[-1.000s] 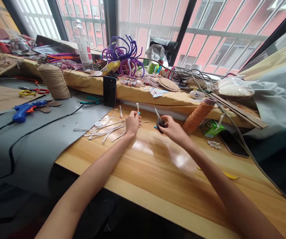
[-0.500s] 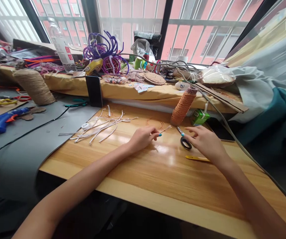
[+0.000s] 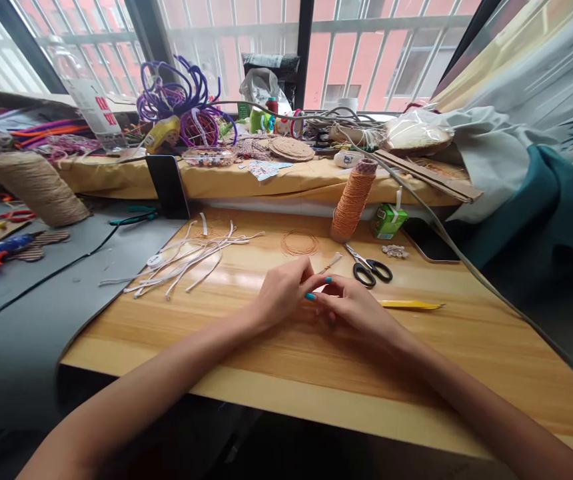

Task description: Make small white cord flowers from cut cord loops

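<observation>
Both hands, left hand (image 3: 282, 293) and right hand (image 3: 354, 308), pinch a light, limp white strip (image 3: 335, 259), fingers closed near its end, scissors (image 3: 369, 267) at two o'clock.

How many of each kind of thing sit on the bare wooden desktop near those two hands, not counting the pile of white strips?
Scissors: 1
Orange cord spool: 1
Orange cord coil: 1
Green drink carton: 1
Yellow strip: 1
Phone lying flat: 1
Total: 6
The left hand and right hand meet over a small stick.
</observation>
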Available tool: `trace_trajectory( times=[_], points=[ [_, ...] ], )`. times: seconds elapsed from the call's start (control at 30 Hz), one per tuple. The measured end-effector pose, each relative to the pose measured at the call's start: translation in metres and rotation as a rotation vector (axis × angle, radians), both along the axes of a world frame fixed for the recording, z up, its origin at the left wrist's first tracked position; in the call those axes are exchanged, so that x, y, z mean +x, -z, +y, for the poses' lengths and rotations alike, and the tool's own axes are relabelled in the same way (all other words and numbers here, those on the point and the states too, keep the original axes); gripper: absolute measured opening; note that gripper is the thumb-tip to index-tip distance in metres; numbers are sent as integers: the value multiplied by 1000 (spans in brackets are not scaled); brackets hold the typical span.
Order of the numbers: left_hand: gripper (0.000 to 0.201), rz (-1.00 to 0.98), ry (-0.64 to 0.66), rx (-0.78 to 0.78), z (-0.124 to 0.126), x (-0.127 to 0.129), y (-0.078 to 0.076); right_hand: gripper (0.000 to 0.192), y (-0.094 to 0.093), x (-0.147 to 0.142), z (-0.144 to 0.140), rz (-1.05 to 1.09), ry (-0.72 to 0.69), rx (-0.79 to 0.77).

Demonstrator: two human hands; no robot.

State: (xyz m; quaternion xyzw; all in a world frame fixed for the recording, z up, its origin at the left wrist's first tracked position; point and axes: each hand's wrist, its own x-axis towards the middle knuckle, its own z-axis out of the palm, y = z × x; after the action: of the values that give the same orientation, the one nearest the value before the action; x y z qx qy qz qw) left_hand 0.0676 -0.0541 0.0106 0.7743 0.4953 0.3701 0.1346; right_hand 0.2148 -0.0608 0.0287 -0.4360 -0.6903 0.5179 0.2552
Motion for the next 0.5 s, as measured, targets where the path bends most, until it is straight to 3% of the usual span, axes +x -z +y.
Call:
trace_trajectory(
  times=[0.1,0.2,0.33,0.43,0.5],
  points=[
    [29,-8,-23,-12,-1,0,-3,21,-4,-1,0,64,13,-46],
    [24,84,5,88,-2,-1,-5,23,-7,0,2,171,45,-106],
    [18,227,125,239,1,-4,-3,24,-5,5,7,150,52,-72],
    [18,279,235,279,4,-4,0,24,-3,9,12,92,50,-45],
    [18,287,237,291,4,-3,1,28,-3,11,13,99,20,-65]
  ],
)
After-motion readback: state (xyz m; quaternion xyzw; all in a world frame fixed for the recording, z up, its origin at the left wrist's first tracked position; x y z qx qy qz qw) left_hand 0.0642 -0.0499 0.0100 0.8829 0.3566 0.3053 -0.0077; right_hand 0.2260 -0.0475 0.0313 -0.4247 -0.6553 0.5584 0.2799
